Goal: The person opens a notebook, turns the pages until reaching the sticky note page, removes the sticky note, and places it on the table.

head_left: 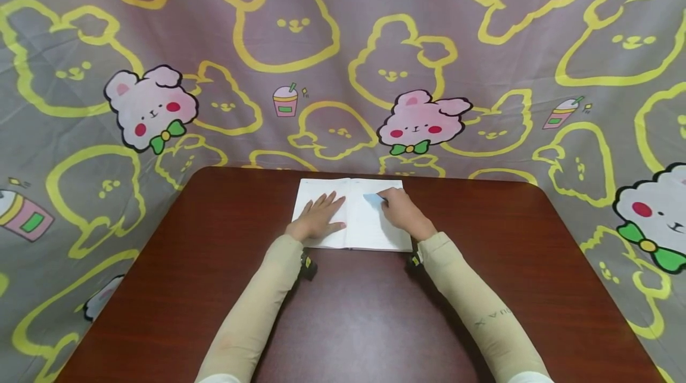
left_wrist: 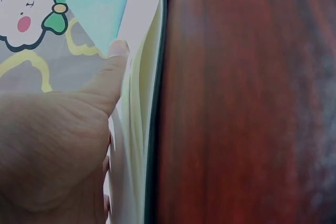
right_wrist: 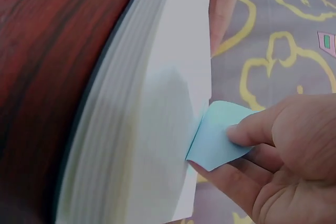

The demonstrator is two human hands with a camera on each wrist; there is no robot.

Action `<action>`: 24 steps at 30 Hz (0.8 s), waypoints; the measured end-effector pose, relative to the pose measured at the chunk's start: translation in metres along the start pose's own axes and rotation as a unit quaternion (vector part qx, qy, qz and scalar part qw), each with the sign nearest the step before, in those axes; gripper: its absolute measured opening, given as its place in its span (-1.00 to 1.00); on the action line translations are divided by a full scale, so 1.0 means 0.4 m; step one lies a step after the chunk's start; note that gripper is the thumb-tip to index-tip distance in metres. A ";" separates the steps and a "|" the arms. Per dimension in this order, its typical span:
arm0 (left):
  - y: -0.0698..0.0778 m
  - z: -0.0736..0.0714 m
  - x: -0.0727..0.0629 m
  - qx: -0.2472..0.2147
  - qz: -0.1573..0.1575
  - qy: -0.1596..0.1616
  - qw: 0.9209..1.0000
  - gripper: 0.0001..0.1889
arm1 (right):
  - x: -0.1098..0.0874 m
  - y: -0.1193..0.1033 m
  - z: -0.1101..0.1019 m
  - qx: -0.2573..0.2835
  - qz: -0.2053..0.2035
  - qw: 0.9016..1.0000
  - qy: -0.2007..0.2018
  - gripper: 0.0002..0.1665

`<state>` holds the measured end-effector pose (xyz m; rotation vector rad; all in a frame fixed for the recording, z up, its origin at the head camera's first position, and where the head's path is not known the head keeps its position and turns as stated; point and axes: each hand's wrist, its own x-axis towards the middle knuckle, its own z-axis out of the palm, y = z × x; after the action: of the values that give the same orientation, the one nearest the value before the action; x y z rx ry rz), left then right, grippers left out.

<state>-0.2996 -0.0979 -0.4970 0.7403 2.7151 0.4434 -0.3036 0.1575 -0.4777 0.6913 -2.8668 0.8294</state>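
Note:
An open notebook [head_left: 377, 233] with white pages lies on the table. My left hand [head_left: 317, 219] rests on its left page with the fingers spread and the thumb pointing towards the centre fold. Over the right page, my right hand [head_left: 403, 214] pinches a light blue sticky note [right_wrist: 212, 137] between thumb and fingers. In the right wrist view the note is bent, and one edge meets the page or lies very close to it; contact cannot be told for sure. The left wrist view shows the same blue paper [left_wrist: 107, 11] beyond the left thumb.
The dark red-brown wooden table [head_left: 203, 287] extends around the notebook on all sides. Behind it hangs a grey curtain [head_left: 332, 82] with yellow outlines and cartoon rabbits. A small black wrist device [head_left: 308, 266] sits under each forearm.

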 end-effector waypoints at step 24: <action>-0.003 -0.005 -0.002 -0.004 0.005 -0.001 1.000 -0.21 | -0.055 0.098 -0.126 0.020 0.034 0.992 0.123 -0.63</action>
<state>-0.2999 -0.0996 -0.4954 0.7522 2.7074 0.4548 -0.3036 0.2222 -0.4585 0.4599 -2.6711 0.9141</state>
